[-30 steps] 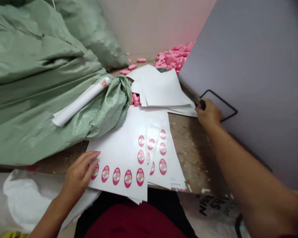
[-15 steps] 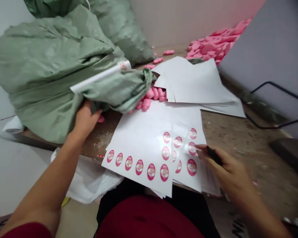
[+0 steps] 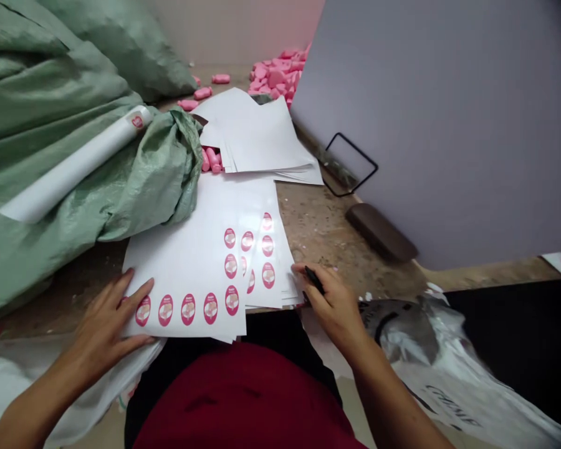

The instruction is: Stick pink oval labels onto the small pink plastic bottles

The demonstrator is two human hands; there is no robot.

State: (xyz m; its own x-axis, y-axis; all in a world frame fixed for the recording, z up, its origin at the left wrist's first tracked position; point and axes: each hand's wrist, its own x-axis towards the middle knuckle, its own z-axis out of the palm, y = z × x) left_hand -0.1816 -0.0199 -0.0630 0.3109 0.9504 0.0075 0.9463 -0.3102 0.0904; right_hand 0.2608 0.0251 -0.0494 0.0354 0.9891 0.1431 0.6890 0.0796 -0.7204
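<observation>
A sheet of oval pink stickers lies on the table in front of me, its left stickers along the lower edge and a few up its right side. My left hand rests on the sheet's lower left edge with its fingers spread. Partly beneath that sheet, to its right, are more sticker sheets. My right hand is closed around a slim black pen-like tool, and its fingertips are at the right edge of these sheets. The tool's tip is not clear.
Green sacks bulge on the left with a rolled white sheet on them. Blank white sheets lie farther back, near pink bottle-shaped pieces. A brown case and a grey panel stand right.
My left hand has left the green sack and come down onto the sticker sheet's lower left edge. The view has swung right. My right hand still holds the black tool beside the sheets.
</observation>
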